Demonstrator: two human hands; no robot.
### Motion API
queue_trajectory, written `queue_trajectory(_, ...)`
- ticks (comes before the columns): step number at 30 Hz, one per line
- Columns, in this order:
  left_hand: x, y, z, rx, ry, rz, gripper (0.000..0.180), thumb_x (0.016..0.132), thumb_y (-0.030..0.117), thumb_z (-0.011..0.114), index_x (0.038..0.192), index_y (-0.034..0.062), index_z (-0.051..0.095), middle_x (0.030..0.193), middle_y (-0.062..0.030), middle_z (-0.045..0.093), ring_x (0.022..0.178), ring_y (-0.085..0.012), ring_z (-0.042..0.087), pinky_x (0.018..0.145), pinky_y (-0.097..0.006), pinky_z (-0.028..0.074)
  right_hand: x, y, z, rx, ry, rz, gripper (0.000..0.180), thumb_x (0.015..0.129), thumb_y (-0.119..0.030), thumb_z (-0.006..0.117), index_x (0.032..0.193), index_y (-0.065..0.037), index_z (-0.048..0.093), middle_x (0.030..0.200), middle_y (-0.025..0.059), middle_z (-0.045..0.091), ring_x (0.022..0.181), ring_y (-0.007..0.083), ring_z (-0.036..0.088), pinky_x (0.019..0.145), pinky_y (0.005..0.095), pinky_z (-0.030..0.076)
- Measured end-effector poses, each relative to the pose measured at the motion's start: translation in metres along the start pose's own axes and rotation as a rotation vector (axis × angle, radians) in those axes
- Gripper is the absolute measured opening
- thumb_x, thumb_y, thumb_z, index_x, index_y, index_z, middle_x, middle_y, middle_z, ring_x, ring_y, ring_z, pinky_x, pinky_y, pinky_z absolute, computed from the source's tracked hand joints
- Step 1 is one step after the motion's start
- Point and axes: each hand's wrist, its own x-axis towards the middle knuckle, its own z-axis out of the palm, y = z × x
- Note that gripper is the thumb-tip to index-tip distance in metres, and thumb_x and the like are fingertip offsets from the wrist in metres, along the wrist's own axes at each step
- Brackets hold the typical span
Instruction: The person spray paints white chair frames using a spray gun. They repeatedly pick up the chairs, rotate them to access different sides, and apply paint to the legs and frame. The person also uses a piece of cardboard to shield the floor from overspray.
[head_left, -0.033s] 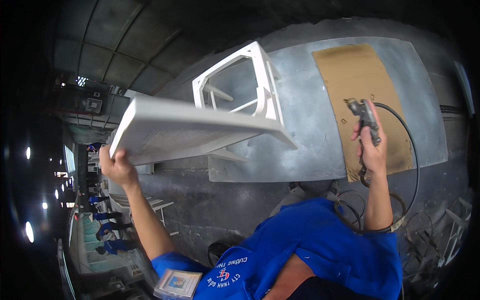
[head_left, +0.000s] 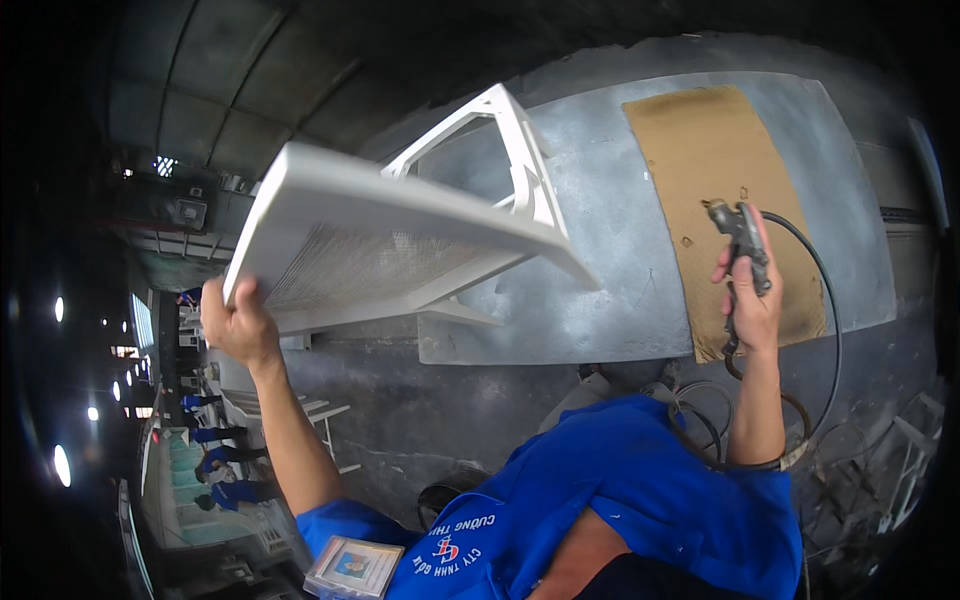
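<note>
Grey-blue panel [head_left: 610,220] lies flat in front of the person, probably as a work surface. White chair [head_left: 385,225] is over its left part, tilted, woven section [head_left: 370,260] facing the person; can't tell which legs actually bear on the panel. Brown cardboard sheet [head_left: 720,140] lies across the right part, dark-stained at its edges, likely there as a cover. Dark hose [head_left: 836,340] bows out right and loops back by the right forearm, presumably leaving slack so the gun can swing freely. Left hand [head_left: 240,325] grips the chair's near-left outer edge, thumb on the near side; likely an edge hold to steer the tilt and keep off the broad faces. Right hand [head_left: 752,305] wraps the spray gun [head_left: 745,250] by its handle, above the cardboard, nozzle aimed away from the body, apart from the chair.
</note>
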Motion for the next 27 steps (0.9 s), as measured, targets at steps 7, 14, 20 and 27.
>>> queue_trajectory(7,0.130,0.183,0.119,-0.083,-0.299,0.234,0.046,0.095,0.042,0.069,0.120,0.0032,0.070,0.114,-0.0231,0.073,0.108,-0.0403,0.070,0.092,-0.045,0.056,-0.045,0.015,-0.029,0.064,0.217,-0.149,0.074,0.107,-0.046,0.056,0.163,-0.008,0.028,0.101,0.0061,0.061,0.082,0.0118,0.061,0.047,0.0214,0.043)
queue_trajectory(14,0.234,0.235,0.171,-0.760,-1.147,0.316,0.057,0.098,0.028,0.072,0.146,0.0035,0.054,0.146,-0.0220,0.056,0.140,-0.0328,0.049,0.116,-0.042,0.038,-0.098,-0.023,0.041,-0.049,0.381,-0.294,0.091,0.101,-0.054,0.062,0.162,0.001,0.024,0.099,0.0070,0.061,0.079,0.0104,0.061,0.047,0.0194,0.043)
queue_trajectory(20,0.192,0.195,0.184,-1.093,-0.963,0.541,0.047,0.104,0.031,0.064,0.140,0.0023,0.061,0.136,-0.0182,0.065,0.130,-0.0283,0.058,0.112,-0.041,0.044,-0.125,-0.016,0.176,-0.159,0.171,-0.426,0.082,0.099,-0.045,0.064,0.159,0.001,0.033,0.102,0.0133,0.067,0.075,0.0137,0.065,0.059,0.0250,0.049)
queue_trajectory(27,0.116,0.005,0.128,-0.837,-0.882,0.665,0.049,0.097,0.037,0.069,0.130,0.0005,0.067,0.128,-0.0203,0.070,0.121,-0.0330,0.067,0.103,-0.041,0.051,-0.014,0.065,0.313,-0.397,0.149,-0.463,0.064,0.094,-0.013,0.072,0.154,-0.012,0.049,0.128,0.0213,0.069,0.110,0.0361,0.070,0.097,0.0371,0.053)
